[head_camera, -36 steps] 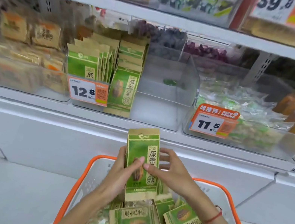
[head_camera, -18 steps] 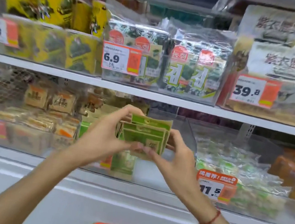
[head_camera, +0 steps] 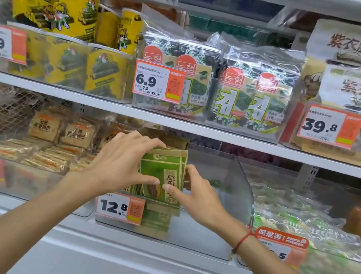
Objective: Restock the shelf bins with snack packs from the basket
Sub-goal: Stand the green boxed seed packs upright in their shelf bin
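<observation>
Hands meet at the clear plastic bin (head_camera: 226, 183) on the lower shelf (head_camera: 268, 150). The left hand (head_camera: 119, 164) curls over a stack of flat green-and-kraft paper snack packs (head_camera: 163, 175), thumb on the front pack; how many packs cannot be told. The right hand (head_camera: 198, 195), at 3 o'clock of the stack, pinches its edge. An orange price tag (head_camera: 120, 207) hangs at 6 o'clock.

We see bright, even light with soft shadows. Our wide lens bows the shelf (head_camera: 177, 124) edges. Motion blur softens the lower bins (head_camera: 204, 245).
</observation>
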`<state>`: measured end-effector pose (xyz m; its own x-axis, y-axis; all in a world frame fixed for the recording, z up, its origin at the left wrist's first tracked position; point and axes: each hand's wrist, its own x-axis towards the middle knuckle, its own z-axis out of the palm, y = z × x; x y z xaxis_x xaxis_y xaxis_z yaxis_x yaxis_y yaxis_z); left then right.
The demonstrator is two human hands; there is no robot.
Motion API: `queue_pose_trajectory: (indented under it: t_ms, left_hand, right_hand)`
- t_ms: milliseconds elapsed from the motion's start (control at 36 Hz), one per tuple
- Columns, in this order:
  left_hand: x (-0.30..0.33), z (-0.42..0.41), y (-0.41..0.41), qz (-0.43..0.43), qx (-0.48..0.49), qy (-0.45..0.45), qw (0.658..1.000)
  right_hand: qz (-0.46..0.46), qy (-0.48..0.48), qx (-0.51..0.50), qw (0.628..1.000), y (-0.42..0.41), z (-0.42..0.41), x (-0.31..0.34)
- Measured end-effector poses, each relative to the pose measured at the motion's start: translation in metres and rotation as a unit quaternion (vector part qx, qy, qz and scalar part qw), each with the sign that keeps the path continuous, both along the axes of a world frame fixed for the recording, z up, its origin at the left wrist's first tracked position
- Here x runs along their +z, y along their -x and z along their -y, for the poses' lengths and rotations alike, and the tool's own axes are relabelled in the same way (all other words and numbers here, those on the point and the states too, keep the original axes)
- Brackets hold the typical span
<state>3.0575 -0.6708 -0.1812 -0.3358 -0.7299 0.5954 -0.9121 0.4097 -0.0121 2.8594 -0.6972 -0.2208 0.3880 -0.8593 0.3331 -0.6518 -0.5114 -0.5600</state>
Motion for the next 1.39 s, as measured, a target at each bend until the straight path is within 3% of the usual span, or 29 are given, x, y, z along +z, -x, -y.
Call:
queue_pose_trajectory:
  t_ms: [194, 333, 444, 528, 750, 944, 1167, 1389]
  left_hand:
    - [-0.01, 0.018, 0.003, 0.127, 0.004, -0.031, 0.991]
    - [-0.02, 0.013, 0.0, 0.134, -0.028, -0.02, 0.99]
    - [-0.02, 0.008, -0.003, 0.139, -0.021, -0.014, 0.99]
    - [-0.019, 0.01, -0.003, 0.163, -0.012, -0.014, 0.986]
    - [-0.017, 0.011, 0.004, 0.192, 0.001, -0.014, 0.981]
    - [-0.014, 0.013, 0.016, 0.231, 0.022, -0.018, 0.972]
    - [-0.016, 0.018, 0.016, 0.223, 0.031, -0.017, 0.974]
    - [-0.011, 0.043, 0.034, 0.213, 0.086, -0.02, 0.973]
  right_hand:
    - [-0.021, -0.184, 0.089, 0.979, -0.001, 0.024, -0.003]
    - [-0.014, -0.409, 0.127, 0.903, 0.026, 0.051, 0.009]
    - [0.046, -0.338, 0.006, 0.94, 0.027, 0.067, 0.01]
    - [0.016, -0.245, -0.079, 0.966, 0.014, 0.077, 0.006]
    - [0.005, -0.193, -0.188, 0.963, -0.01, 0.095, -0.008]
    - [0.096, -0.313, -0.135, 0.935, -0.01, 0.089, -0.007]
    - [0.12, -0.232, -0.141, 0.955, -0.017, 0.1, -0.009]
    - [0.228, -0.178, -0.13, 0.948, -0.007, 0.105, -0.016]
